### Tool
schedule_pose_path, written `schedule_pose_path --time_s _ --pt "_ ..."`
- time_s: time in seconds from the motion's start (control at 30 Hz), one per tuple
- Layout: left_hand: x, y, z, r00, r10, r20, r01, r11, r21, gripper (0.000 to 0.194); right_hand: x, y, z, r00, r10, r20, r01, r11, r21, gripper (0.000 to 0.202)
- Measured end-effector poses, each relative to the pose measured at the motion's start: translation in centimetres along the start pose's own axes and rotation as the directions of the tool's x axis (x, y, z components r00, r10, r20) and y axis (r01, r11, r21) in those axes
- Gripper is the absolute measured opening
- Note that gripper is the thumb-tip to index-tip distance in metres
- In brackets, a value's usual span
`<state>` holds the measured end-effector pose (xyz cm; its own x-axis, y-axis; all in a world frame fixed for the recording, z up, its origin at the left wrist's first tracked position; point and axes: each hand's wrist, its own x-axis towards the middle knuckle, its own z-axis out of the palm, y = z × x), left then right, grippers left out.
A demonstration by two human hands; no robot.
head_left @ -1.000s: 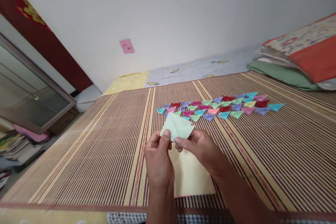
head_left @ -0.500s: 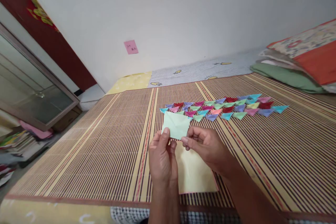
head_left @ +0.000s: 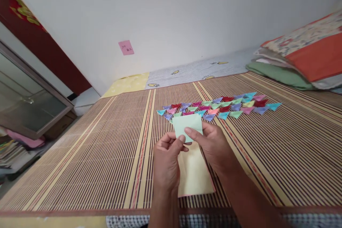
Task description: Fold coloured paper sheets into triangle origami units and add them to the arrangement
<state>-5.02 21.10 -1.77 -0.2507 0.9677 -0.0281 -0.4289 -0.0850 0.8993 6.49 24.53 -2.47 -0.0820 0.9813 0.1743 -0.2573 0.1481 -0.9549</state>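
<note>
A pale green square of paper (head_left: pixel 191 123) is held up between both hands. My left hand (head_left: pixel 169 156) pinches its lower left part, the thumb on the near face. My right hand (head_left: pixel 212 144) grips its right side, with the thumb lying across the front and the fingers behind. Below the hands, a pale yellow sheet (head_left: pixel 193 174) with a pinkish edge lies on the striped mat, partly covered by them. Beyond the green paper, small folded paper triangles (head_left: pixel 236 114) of many colours stand in rows.
The striped mat (head_left: pixel 107 149) covers the bed. Folded bedding (head_left: pixel 307 60) is piled at the right back. A pink note (head_left: pixel 126 47) is on the wall. At the left are a glass-panelled door (head_left: pixel 29 96) and stacked papers (head_left: pixel 12 153).
The green paper has shifted right and sits straighter. My right hand's thumb has moved up onto its front, and my left thumb is lower on it. The camera view has turned slightly right.
</note>
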Motion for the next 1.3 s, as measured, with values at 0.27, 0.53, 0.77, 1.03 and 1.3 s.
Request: schedule_pose_path --time_s 0.27,0.53,0.77,1.03,1.3 --pt "0.1 0.3 -0.8 0.999 0.049 -0.007 -0.049 0.999 -0.013 0.028 0.1 -0.5 -1.3 0.971 0.029 0.237 -0.019 0.999 -0.046 0.020" --pt "0.3 0.1 -1.8 0.995 0.086 0.058 -0.089 0.994 0.055 0.026 0.4 -0.7 -1.7 0.957 0.004 0.291 0.031 0.992 -0.118 0.020" --pt "0.2 0.7 -2.2 0.978 0.196 0.072 -0.208 0.939 0.273 0.018 0.6 -0.6 -2.3 0.956 -0.031 0.291 0.086 0.980 -0.179 0.016" --pt "0.0 1.2 -2.6 0.973 0.194 0.125 -0.221 0.940 0.260 0.011 0.7 -0.9 -2.5 0.955 -0.039 0.293 0.097 0.978 -0.187 0.015" --pt "0.1 1.2 -2.3 0.984 0.091 0.153 -0.128 0.959 0.254 0.010 0.7 -0.8 -2.4 0.954 -0.066 0.291 0.130 0.970 -0.206 0.015"
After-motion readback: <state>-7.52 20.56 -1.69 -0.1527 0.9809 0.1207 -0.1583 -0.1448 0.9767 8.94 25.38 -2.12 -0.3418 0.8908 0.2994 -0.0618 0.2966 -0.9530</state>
